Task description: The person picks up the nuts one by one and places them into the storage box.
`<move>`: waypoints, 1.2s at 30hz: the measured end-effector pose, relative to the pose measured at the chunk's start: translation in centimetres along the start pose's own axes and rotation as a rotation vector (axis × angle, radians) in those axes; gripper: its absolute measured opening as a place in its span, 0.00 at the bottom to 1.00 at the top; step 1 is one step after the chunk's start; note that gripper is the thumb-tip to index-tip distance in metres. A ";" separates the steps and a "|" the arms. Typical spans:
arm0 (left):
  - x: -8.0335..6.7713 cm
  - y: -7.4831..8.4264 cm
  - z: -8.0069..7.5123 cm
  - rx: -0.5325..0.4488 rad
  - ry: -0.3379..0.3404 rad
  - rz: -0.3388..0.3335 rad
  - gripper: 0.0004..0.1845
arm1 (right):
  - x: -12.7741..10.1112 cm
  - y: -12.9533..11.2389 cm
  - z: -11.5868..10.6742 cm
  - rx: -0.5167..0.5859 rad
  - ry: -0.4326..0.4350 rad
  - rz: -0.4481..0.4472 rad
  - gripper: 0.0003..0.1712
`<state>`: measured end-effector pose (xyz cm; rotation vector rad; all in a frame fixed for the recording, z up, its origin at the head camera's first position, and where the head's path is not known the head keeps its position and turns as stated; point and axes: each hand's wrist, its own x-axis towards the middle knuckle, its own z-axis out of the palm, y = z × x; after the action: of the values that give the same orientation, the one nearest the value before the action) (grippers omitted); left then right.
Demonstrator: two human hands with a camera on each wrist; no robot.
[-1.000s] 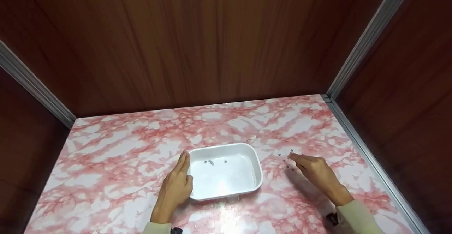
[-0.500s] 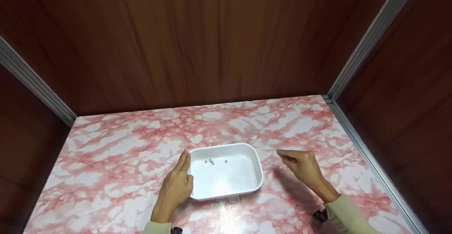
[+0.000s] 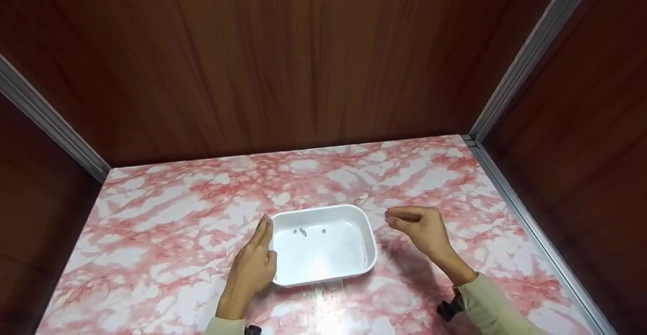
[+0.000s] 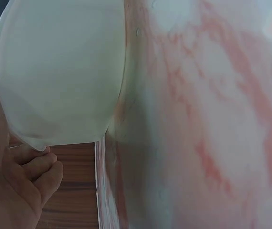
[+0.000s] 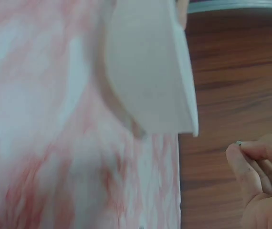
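A white rectangular tray (image 3: 323, 278) sits on the table with several small metal nuts (image 3: 303, 232) near its far wall. Against the tray's left end rests my left hand (image 3: 252, 264), fingers extended along the outside and thumb by the rim. My right hand (image 3: 424, 231) is raised just right of the tray. Thumb and index fingertips pinch one tiny nut (image 5: 238, 142), seen best in the right wrist view. The loose nuts seen earlier on the table at the right are hidden behind this hand.
The red-and-white marbled tabletop (image 3: 177, 224) surrounds the tray. A brown wood-grain panel (image 3: 283, 62) stands along its back edge, with side panels at left and right. Grey metal strips (image 3: 536, 229) run along the corners and the right edge.
From the loose nuts on the table, my right hand has lifted and moved left towards the tray, a nut between its fingertips. The left hand and the tray stay put.
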<state>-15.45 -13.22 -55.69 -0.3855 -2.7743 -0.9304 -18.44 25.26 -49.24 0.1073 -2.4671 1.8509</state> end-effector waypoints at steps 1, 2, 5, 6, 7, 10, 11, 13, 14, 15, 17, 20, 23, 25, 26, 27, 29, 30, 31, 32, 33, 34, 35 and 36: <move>0.0 0.0 0.0 -0.002 0.003 0.001 0.34 | 0.2 -0.1 0.1 0.039 -0.011 0.034 0.14; 0.0 0.0 0.0 0.000 0.008 0.004 0.34 | 0.3 -0.3 0.2 0.079 -0.019 0.066 0.15; 0.0 0.0 0.1 -0.012 0.013 0.008 0.34 | 0.7 -0.7 0.6 0.182 -0.044 0.131 0.17; 0.0 0.0 0.1 -0.016 0.015 0.008 0.34 | 0.8 -0.8 0.7 0.205 -0.055 0.146 0.18; 0.0 0.0 0.1 -0.021 0.015 0.007 0.34 | 0.9 -0.9 0.8 0.227 -0.067 0.157 0.19; 0.0 0.0 0.1 -0.021 0.012 -0.002 0.35 | 1.1 -1.1 1.1 0.278 -0.111 0.193 0.21; 0.0 0.0 0.0 -0.015 0.011 -0.005 0.35 | 1.1 -1.2 1.3 0.293 -0.127 0.206 0.21; 0.1 0.0 0.0 -0.010 0.006 -0.009 0.35 | 1.2 -1.4 1.5 0.317 -0.155 0.235 0.22; 0.1 0.0 0.0 -0.005 0.001 -0.011 0.35 | 1.3 -1.4 1.7 0.323 -0.163 0.251 0.23; 0.1 0.0 0.0 -0.001 -0.002 -0.012 0.35 | 1.4 -1.5 1.9 0.332 -0.172 0.263 0.23; 0.1 0.0 0.0 0.007 -0.006 -0.017 0.35 | 1.5 -1.7 2.4 0.340 -0.186 0.280 0.25; 0.0 -0.1 0.0 0.015 -0.004 -0.017 0.35 | 1.6 -2.0 3.2 0.331 -0.197 0.285 0.26; -0.1 -0.1 0.0 0.014 0.005 -0.009 0.35 | 1.6 -2.3 4.0 0.328 -0.209 0.281 0.26; -0.1 -0.2 0.0 0.009 0.011 -0.002 0.35 | 1.7 -2.4 4.4 0.329 -0.225 0.280 0.25; -0.1 -0.2 0.0 0.007 0.016 0.000 0.35 | 1.8 -2.4 4.6 0.335 -0.233 0.281 0.25; -0.1 -0.2 0.0 0.007 0.019 0.001 0.35 | 1.8 -2.5 4.8 0.343 -0.243 0.281 0.25; -0.1 -0.2 0.0 0.005 0.024 0.002 0.35 | 2.0 -2.6 5.2 0.347 -0.262 0.279 0.25; -0.1 -0.2 0.0 0.003 0.025 0.002 0.35 | 2.1 -2.6 5.4 0.349 -0.265 0.283 0.25; -0.1 -0.1 0.0 0.003 0.028 0.003 0.34 | 2.3 -2.7 5.6 0.350 -0.265 0.288 0.24; -0.1 -0.1 0.0 0.003 0.030 0.005 0.34 | 2.4 -2.8 5.7 0.347 -0.266 0.291 0.23; -0.1 -0.1 0.0 -0.004 0.025 0.005 0.34 | 2.5 -2.8 5.9 0.346 -0.267 0.296 0.23; -0.1 -0.1 0.0 -0.012 0.021 0.005 0.34 | 2.6 -2.9 6.1 0.344 -0.264 0.303 0.23; -0.1 -0.1 0.0 -0.017 0.017 0.002 0.34 | 2.7 -3.0 6.2 0.344 -0.265 0.304 0.23; -0.1 -0.1 0.0 -0.022 0.011 0.000 0.34 | 2.8 -3.0 6.4 0.347 -0.262 0.311 0.22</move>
<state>-15.36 -13.28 -55.81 -0.3823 -2.7560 -0.9609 -20.95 18.20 -47.90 -0.0254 -2.4014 2.5363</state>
